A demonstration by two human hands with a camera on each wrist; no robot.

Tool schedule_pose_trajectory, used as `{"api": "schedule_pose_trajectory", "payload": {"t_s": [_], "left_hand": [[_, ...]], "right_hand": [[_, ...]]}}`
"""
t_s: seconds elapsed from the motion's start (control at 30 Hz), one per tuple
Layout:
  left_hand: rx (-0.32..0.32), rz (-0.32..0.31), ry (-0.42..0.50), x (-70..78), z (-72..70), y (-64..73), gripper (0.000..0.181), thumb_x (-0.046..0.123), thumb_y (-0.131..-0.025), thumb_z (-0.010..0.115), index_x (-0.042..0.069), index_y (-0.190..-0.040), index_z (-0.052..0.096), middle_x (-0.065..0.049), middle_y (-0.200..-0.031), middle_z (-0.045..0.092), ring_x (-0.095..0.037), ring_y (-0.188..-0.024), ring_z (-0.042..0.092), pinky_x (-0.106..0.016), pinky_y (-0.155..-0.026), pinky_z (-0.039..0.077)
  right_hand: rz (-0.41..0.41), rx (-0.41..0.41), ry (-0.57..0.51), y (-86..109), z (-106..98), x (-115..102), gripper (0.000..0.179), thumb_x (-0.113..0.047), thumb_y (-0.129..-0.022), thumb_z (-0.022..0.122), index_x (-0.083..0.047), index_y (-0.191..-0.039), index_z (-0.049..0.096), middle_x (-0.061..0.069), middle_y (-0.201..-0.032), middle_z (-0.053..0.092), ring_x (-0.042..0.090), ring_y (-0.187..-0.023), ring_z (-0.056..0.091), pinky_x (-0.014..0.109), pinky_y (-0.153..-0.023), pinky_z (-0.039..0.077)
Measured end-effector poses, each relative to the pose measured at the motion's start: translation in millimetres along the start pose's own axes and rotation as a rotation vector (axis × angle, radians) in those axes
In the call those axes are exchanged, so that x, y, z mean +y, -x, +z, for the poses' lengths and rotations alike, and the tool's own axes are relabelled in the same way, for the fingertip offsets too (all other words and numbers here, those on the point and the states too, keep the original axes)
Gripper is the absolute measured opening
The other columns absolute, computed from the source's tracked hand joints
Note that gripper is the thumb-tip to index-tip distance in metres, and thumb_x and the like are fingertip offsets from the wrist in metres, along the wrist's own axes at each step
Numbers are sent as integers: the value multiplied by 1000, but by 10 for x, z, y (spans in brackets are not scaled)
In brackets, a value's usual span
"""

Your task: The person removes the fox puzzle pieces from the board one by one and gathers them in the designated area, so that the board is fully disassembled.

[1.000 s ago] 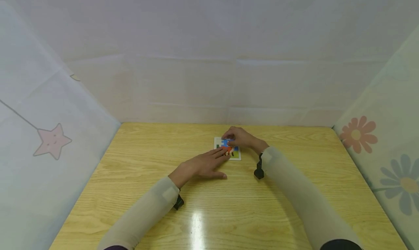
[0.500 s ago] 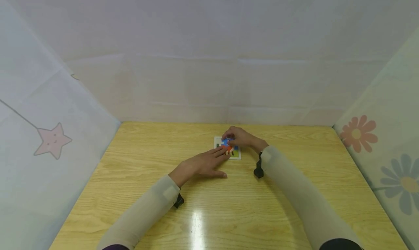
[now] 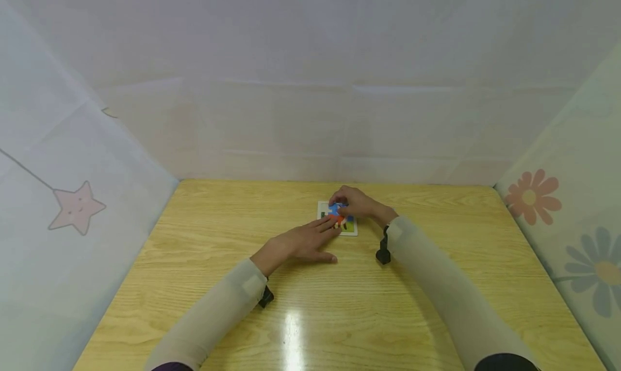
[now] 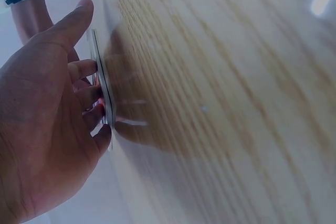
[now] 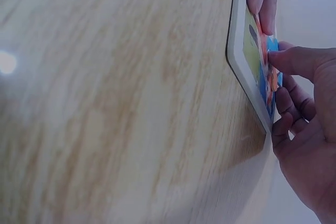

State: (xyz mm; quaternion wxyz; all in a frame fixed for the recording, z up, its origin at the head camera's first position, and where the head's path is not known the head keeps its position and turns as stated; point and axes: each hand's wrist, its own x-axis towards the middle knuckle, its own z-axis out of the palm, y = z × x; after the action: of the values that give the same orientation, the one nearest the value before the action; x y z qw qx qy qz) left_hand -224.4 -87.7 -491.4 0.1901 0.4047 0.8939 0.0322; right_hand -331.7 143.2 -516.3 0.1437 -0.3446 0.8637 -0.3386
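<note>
A small jigsaw puzzle board [image 3: 352, 234] with a pale frame and a blue, red and green picture lies flat near the table's far edge. My left hand [image 3: 303, 241] stretches over its lower left, straight fingers resting on the picture, thumb spread away above the wood. From the upper right, my right hand [image 3: 358, 203] reaches over the board, thumb and fingers pinching a blue-and-orange puzzle piece [image 5: 274, 80] at the picture's surface. The fingers partly hide that piece. In the left wrist view the board's edge [image 4: 108, 95] shows beyond the left fingers.
The wood-grain table [image 3: 359, 306] spreads out in front of the board and to both sides. Pale cloth [image 3: 271, 117] hangs behind it, with printed cloth at left and right. A bright light reflection [image 3: 292, 338] falls near the front.
Both hands keep almost the same places on the board. The blue area under the right fingers looks slightly different, and the whole head view has shifted a little.
</note>
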Motion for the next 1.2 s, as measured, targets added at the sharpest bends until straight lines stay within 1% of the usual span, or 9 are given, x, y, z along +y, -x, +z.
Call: {"api": "schedule_pose_trajectory", "payload": {"t_s": [0.17,0.33,0.47,0.63,0.8,0.97,1.03,1.2], "left_hand": [[0,0,5,-4,7,-11,87,68,-105,49,18,-171,22,-11,-178,5,-29,-165,4,-47,-131,23],[0,2,7,1,7,-15,88,68,-105,49,17,-171,22,-11,-178,4,-30,-165,5,-48,-131,23],[-7,0,-3,11,6,-22,88,69,-105,48,17,-171,22,-11,-178,4,-30,-165,4,-48,-131,22],[-13,-6,-2,25,-2,-24,89,70,-104,48,17,-171,21,-11,-178,4,-30,-165,4,-48,-131,21],[-4,-1,-4,23,-4,-15,89,69,-104,48,16,-171,23,-12,-178,5,-31,-165,5,-48,-131,22],[-2,5,-3,18,-5,-9,88,69,-105,48,16,-171,23,-12,-178,5,-31,-165,5,-49,-131,23],[-3,5,-1,17,-10,-7,88,69,-105,48,16,-171,22,-12,-178,4,-32,-165,5,-49,-130,23],[4,15,8,10,-8,-1,88,68,-105,48,14,-171,24,-13,-178,5,-32,-165,6,-49,-130,23]], "right_hand": [[10,16,-31,21,8,-17,26,4,-100,67,-3,-124,74,14,-126,59,36,-128,59,51,-111,51],[6,46,-51,31,21,-16,27,5,-98,69,-2,-123,74,15,-124,61,36,-123,62,50,-108,53],[22,66,-68,42,33,3,31,4,-98,71,0,-129,71,15,-127,63,33,-120,64,49,-105,54],[44,86,-70,41,46,37,36,1,-98,72,0,-134,67,14,-128,65,31,-118,65,47,-103,55],[38,95,-52,41,53,47,33,-1,-99,73,-2,-131,70,13,-127,68,29,-115,65,46,-102,55],[35,95,-67,55,48,27,33,-1,-99,73,-2,-132,70,12,-127,73,26,-113,69,44,-98,57],[33,99,-70,59,46,19,32,-1,-99,73,-2,-131,71,12,-126,74,25,-110,70,43,-96,58],[25,113,-67,48,53,42,29,-2,-100,72,-5,-129,73,9,-117,76,20,-95,68,36,-85,57]]}}
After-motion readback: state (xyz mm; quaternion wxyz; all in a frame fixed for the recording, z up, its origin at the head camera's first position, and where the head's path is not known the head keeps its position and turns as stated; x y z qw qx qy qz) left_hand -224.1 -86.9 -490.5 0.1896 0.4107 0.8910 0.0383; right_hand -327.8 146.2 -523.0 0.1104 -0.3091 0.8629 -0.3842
